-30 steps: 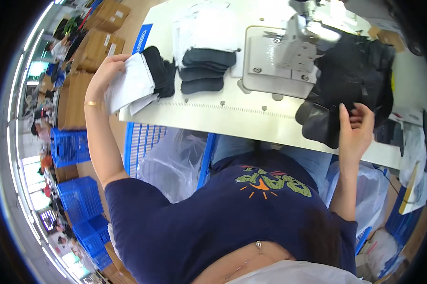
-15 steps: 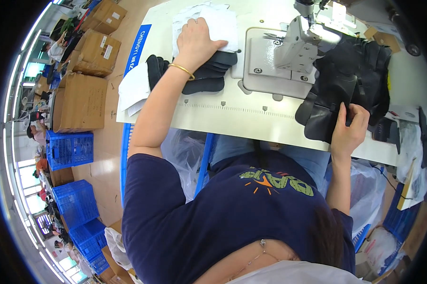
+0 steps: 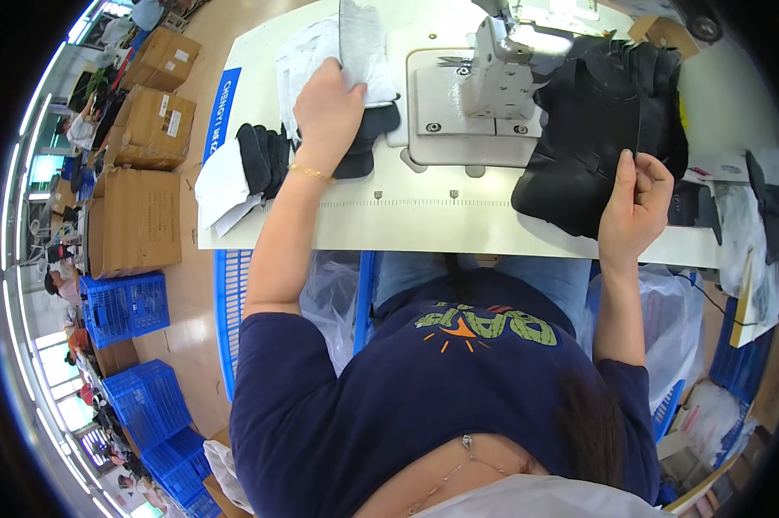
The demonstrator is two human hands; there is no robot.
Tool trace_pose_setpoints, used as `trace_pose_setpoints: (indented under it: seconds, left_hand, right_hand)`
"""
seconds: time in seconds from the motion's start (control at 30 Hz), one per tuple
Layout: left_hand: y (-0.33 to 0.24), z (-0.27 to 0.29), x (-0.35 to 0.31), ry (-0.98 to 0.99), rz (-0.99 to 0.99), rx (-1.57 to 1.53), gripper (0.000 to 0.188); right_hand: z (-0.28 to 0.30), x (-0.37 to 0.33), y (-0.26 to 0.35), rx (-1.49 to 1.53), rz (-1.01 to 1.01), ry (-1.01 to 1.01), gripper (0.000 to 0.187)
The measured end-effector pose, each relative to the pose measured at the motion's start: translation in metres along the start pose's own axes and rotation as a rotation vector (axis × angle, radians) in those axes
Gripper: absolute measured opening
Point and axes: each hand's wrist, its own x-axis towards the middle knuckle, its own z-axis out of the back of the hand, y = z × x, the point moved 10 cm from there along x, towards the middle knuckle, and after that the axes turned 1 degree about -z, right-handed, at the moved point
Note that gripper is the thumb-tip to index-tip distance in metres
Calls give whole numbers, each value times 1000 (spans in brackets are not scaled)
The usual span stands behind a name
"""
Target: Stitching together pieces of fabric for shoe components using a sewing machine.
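My left hand [image 3: 327, 110] rests on a stack of small black fabric pieces [image 3: 368, 138] at the left of the white sewing table [image 3: 424, 216], its fingers closed on a white-grey fabric piece [image 3: 359, 47]. My right hand [image 3: 638, 203] pinches the edge of a large black garment [image 3: 601, 129] that lies beside the sewing machine [image 3: 493, 65]. More black pieces [image 3: 264, 155] and white sheets [image 3: 221, 181] lie at the table's left edge.
Cardboard boxes [image 3: 139, 207] stand on the floor at the left, with blue plastic crates [image 3: 126, 302] below them. Clear plastic bags [image 3: 329, 293] hang under the table. Dark fabric and papers [image 3: 752, 250] lie at the right end. People work far off at the left.
My left hand came from the table's left edge to the stack near the machine and took the white-grey piece. My right hand shifted slightly up along the black garment's edge.
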Motion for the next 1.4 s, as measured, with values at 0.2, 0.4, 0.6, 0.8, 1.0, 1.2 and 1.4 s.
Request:
trace_pose_setpoints:
  seconds: [0.2, 0.4, 0.6, 0.8, 1.0, 1.2, 1.4]
  left_hand:
    - [-47, 38, -68, 501, 527, -1779, 46]
    - [-118, 37, -114, 776, 371, -1859, 36]
    - [-76, 42, -96, 269, 536, -2042, 33]
    - [-83, 29, -96, 223, 592, -2054, 33]
    - [-84, 20, -96, 272, 642, -2104, 33]
    - [-83, 22, -96, 247, 625, -2070, 35]
    - [-82, 21, -90, 292, 614, -2133, 37]
  right_hand:
    - [-5, -13, 18, 208, -52, 6, 19]
    - [-86, -12, 69, 632, -66, 353, 14]
    - [-95, -39, 46, 735, -542, 627, 28]
    - [-86, -48, 51, 600, -365, 592, 22]
    - [-81, -45, 53, 508, -250, 495, 20]
    - [-80, -44, 53, 561, -281, 511, 20]
    - [-77, -41, 53, 573, -274, 480, 19]
